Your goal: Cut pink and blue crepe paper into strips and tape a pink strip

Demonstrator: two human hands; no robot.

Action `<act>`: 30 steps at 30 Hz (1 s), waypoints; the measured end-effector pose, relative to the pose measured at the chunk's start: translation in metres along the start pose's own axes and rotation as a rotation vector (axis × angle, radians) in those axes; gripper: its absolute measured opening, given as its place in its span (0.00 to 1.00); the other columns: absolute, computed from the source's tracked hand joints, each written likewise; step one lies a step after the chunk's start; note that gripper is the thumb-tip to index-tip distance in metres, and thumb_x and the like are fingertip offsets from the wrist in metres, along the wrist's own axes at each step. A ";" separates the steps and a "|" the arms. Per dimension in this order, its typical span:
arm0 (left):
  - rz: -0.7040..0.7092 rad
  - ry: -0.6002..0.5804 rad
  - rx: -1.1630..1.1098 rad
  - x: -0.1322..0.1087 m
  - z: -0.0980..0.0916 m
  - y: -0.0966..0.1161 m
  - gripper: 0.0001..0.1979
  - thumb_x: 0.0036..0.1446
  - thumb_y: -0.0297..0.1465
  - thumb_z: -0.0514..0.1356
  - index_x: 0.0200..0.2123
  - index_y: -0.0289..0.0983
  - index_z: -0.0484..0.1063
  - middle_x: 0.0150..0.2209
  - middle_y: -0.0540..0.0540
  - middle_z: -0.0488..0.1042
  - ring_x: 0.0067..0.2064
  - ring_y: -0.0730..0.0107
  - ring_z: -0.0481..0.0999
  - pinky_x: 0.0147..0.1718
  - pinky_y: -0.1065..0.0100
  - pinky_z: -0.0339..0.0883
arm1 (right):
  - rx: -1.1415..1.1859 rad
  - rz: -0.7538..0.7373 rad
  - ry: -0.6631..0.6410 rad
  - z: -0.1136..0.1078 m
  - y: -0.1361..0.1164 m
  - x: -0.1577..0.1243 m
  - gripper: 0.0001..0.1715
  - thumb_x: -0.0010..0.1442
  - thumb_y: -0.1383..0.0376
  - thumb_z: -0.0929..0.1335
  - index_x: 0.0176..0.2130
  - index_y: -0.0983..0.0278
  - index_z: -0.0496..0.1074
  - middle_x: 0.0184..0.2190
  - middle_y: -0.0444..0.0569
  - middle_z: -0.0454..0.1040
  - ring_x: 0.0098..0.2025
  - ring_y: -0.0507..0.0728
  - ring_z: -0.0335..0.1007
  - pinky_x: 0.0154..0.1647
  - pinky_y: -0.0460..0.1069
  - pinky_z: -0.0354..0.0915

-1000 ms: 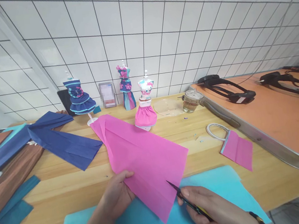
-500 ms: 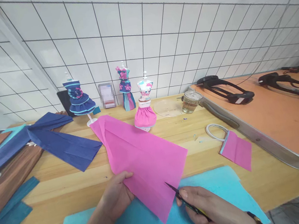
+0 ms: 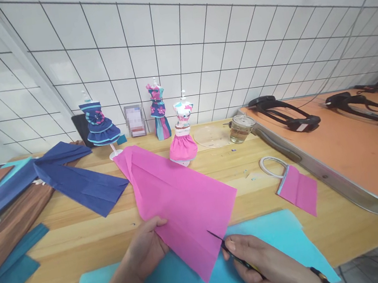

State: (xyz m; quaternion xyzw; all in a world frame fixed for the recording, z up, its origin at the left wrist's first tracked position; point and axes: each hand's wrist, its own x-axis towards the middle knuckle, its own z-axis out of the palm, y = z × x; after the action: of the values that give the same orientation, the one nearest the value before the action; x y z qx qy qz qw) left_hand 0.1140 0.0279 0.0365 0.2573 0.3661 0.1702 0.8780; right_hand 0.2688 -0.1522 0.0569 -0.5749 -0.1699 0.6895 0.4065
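A large folded pink paper sheet (image 3: 179, 199) lies across the wooden table (image 3: 82, 231) and over a light blue sheet (image 3: 276, 237). My left hand (image 3: 147, 248) is closed on the pink sheet's near left edge, thumb on top. My right hand (image 3: 263, 267) grips small scissors (image 3: 231, 252) with dark blades. The blade tips are in the pink sheet's lower right edge, where a short slit shows.
Three little dress mannequins (image 3: 181, 133) stand near the tiled wall. A dark blue folded paper (image 3: 75, 181) lies at the left, teal strips (image 3: 16, 264) nearer me. A glass jar (image 3: 241, 128), a small pink piece (image 3: 299, 189), a white cord and an orange table with headsets (image 3: 287, 116) are at the right.
The scissors and my right hand have crept left and slightly up into the pink sheet. My left hand keeps its hold.
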 end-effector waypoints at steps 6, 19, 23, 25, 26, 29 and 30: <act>0.003 0.015 -0.017 -0.001 0.002 0.001 0.14 0.49 0.18 0.51 0.40 0.29 0.68 0.35 0.41 0.76 0.34 0.65 0.75 0.35 0.62 0.70 | 0.029 -0.005 -0.016 0.001 -0.001 -0.002 0.20 0.58 0.48 0.60 0.35 0.61 0.63 0.15 0.33 0.53 0.10 0.41 0.37 0.08 0.38 0.37; -0.026 -0.014 -0.021 -0.001 0.001 0.000 0.13 0.49 0.19 0.52 0.38 0.28 0.70 0.36 0.39 0.76 0.34 0.63 0.76 0.37 0.62 0.70 | 0.038 -0.021 -0.008 0.005 -0.003 0.009 0.25 0.56 0.46 0.62 0.23 0.63 0.56 0.12 0.34 0.52 0.09 0.42 0.39 0.07 0.39 0.39; -0.023 -0.020 -0.014 -0.001 0.002 0.000 0.13 0.49 0.19 0.51 0.38 0.28 0.70 0.34 0.39 0.77 0.33 0.64 0.76 0.35 0.63 0.70 | 0.005 -0.018 0.013 0.007 -0.004 0.011 0.26 0.56 0.46 0.61 0.21 0.63 0.56 0.12 0.34 0.51 0.09 0.41 0.39 0.07 0.39 0.38; -0.025 -0.034 -0.008 -0.002 0.003 0.001 0.13 0.49 0.19 0.51 0.38 0.28 0.70 0.35 0.39 0.77 0.33 0.64 0.76 0.35 0.63 0.70 | -0.005 -0.028 0.014 0.007 -0.004 0.012 0.26 0.56 0.46 0.61 0.21 0.63 0.56 0.12 0.34 0.50 0.09 0.42 0.39 0.07 0.39 0.38; -0.024 -0.039 -0.008 -0.002 0.002 0.001 0.13 0.49 0.19 0.51 0.39 0.28 0.70 0.35 0.38 0.77 0.33 0.64 0.76 0.35 0.63 0.70 | -0.007 -0.027 0.012 0.007 -0.004 0.012 0.26 0.56 0.46 0.61 0.21 0.63 0.56 0.12 0.34 0.50 0.09 0.42 0.39 0.07 0.39 0.38; -0.019 -0.049 -0.009 -0.001 0.001 0.001 0.14 0.49 0.19 0.51 0.39 0.28 0.70 0.35 0.38 0.77 0.33 0.64 0.76 0.35 0.63 0.70 | -0.013 -0.013 0.006 0.006 -0.004 0.012 0.27 0.56 0.45 0.61 0.20 0.63 0.55 0.12 0.34 0.49 0.09 0.42 0.39 0.08 0.40 0.38; -0.019 -0.055 -0.008 -0.001 0.000 0.001 0.14 0.49 0.20 0.51 0.40 0.28 0.70 0.35 0.38 0.77 0.33 0.64 0.76 0.35 0.63 0.70 | -0.014 -0.010 0.006 0.006 -0.004 0.012 0.27 0.56 0.45 0.61 0.20 0.63 0.55 0.12 0.34 0.50 0.09 0.42 0.38 0.08 0.40 0.37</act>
State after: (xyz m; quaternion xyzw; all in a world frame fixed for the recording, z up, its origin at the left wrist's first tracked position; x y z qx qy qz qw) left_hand 0.1132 0.0282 0.0376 0.2550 0.3436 0.1560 0.8902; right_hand 0.2644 -0.1392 0.0533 -0.5789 -0.1766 0.6845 0.4064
